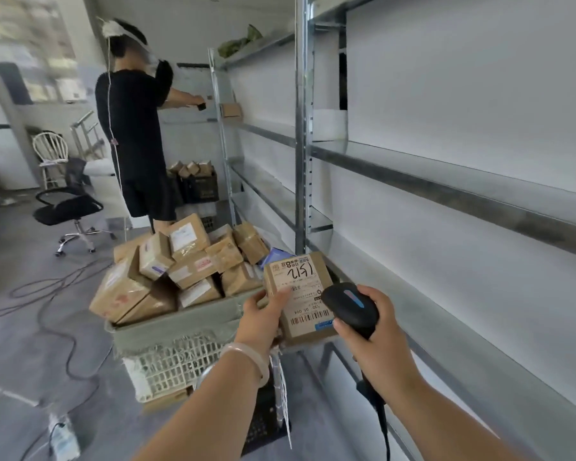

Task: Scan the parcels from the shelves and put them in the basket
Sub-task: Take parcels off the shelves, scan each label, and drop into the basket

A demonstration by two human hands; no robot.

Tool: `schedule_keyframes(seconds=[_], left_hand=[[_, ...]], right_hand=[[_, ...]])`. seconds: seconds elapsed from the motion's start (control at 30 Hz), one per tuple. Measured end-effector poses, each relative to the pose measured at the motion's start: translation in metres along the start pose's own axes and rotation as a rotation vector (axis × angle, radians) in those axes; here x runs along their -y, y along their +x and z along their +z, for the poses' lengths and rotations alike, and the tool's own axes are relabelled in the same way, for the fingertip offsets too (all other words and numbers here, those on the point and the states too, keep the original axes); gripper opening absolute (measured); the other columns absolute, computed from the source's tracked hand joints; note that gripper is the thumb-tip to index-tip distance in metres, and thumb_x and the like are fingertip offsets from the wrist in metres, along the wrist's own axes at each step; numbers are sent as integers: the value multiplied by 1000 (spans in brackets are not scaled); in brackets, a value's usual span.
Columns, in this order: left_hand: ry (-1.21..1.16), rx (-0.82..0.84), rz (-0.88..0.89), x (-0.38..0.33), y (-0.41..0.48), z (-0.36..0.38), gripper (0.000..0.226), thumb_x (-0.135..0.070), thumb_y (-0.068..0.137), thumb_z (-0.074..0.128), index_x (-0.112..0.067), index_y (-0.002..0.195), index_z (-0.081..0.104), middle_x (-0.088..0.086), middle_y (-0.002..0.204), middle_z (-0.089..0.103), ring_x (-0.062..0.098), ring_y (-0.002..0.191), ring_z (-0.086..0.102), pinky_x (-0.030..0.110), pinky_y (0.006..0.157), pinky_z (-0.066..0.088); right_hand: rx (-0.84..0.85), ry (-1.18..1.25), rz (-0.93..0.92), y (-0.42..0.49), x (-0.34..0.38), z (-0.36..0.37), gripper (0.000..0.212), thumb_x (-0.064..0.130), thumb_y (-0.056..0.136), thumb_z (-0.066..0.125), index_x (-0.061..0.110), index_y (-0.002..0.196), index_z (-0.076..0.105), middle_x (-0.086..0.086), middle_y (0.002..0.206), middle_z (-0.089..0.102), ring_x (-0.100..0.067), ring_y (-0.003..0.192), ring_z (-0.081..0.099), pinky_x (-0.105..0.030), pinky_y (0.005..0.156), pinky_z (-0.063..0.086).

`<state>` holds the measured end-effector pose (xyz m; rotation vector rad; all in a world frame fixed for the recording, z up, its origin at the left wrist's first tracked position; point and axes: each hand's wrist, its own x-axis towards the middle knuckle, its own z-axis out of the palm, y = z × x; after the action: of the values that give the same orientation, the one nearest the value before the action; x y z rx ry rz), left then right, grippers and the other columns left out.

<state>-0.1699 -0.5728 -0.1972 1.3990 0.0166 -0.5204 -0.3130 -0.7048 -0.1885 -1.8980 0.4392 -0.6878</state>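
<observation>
Well, from the head view, your left hand (263, 314) holds the parcel (300, 294) by its near left edge; the thumb presses flat on the label face, and the other fingers go under the box, where I cannot tell how they lie. Your right hand (373, 331) curls all its fingers round the scanner (350, 307), whose head sits just beyond your knuckles and almost touches the label's right edge.

That thumb is the first risk; its tip lies on the small printed code in the middle of the label, so a read there may fail; the larger barcode, between your thumb and the scanner, is clear. The scanner may also be too close and too slanted to catch it.

The basket (173, 357) is just past your left fingertips, and its heaped boxes (187, 261) stand above the rim; a parcel dropped on that slope could slide off to the floor. The cable (381, 424) hangs below your right wrist; it could snag the basket corner as you reach across.
</observation>
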Motion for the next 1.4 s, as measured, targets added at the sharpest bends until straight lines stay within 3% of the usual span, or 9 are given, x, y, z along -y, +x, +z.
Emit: schedule_keyframes(seconds=[0.2, 0.3, 0.43, 0.57, 0.7, 0.87, 0.97, 1.13, 1.4], left_hand=[[21, 11, 164, -17, 24, -41, 54, -14, 85, 75, -28, 131, 49, -4, 108, 72, 14, 88, 74, 33, 76, 60], [112, 22, 242, -22, 39, -52, 90, -14, 83, 78, -33, 153, 24, -7, 132, 57, 11, 108, 64, 28, 85, 56], [206, 15, 304, -31, 73, -56, 93, -4, 81, 77, -35, 149, 21, -16, 123, 57, -2, 103, 59, 13, 70, 54], [287, -118, 282, -43, 106, -49, 103, -45, 57, 84, -57, 140, 26, 1, 134, 56, 19, 117, 60, 38, 93, 57], [248, -174, 330, -57, 134, -40, 73, -15, 81, 79, -57, 118, 33, -11, 121, 59, 11, 109, 63, 30, 85, 59], [329, -282, 320, -66, 167, -43, 83, -33, 82, 79, -44, 146, 28, -6, 138, 32, 17, 122, 49, 43, 104, 50], [330, -311, 316, -83, 193, -52, 91, -55, 67, 77, -47, 145, 31, -4, 140, 39, 18, 121, 53, 45, 102, 51], [328, -284, 313, -105, 256, -76, 95, -74, 58, 73, -48, 143, 38, -6, 138, 50, 14, 124, 52, 45, 105, 48], [513, -260, 288, -142, 342, -124, 75, -76, 62, 52, -45, 130, 48, -13, 123, 62, 13, 114, 58, 44, 102, 48]], right_hand=[[66, 47, -37, 47, 11, 56, 58, 28, 80, 77, 47, 119, 39, 24, 112, 53, 2, 99, 59, -15, 75, 51], [88, 72, -40, 73, 10, 75, 58, 29, 79, 77, 51, 116, 39, 26, 112, 53, 5, 97, 58, -12, 74, 47], [114, 124, -55, 116, 0, 94, 53, 29, 78, 78, 54, 109, 42, 21, 114, 54, -9, 95, 63, -34, 79, 57], [173, 172, -63, 157, -11, 108, 54, 29, 79, 78, 60, 105, 42, 23, 112, 53, -18, 95, 65, -46, 81, 57], [203, 167, -54, 199, -18, 119, 51, 33, 79, 77, 60, 106, 43, 20, 110, 57, -25, 86, 67, -46, 81, 56], [230, 188, -29, 239, -24, 142, 51, 34, 79, 76, 61, 106, 42, 15, 107, 58, -26, 78, 69, -47, 76, 57], [238, 194, -43, 263, -19, 162, 52, 38, 77, 77, 59, 111, 43, 14, 113, 59, -25, 90, 68, -48, 80, 57], [207, 209, -72, 313, -2, 204, 54, 30, 81, 75, 42, 123, 43, 17, 113, 56, -12, 101, 61, -27, 82, 52], [176, 143, -68, 372, 7, 279, 55, 32, 81, 76, 41, 124, 42, 28, 107, 51, -3, 96, 57, -22, 78, 45]])
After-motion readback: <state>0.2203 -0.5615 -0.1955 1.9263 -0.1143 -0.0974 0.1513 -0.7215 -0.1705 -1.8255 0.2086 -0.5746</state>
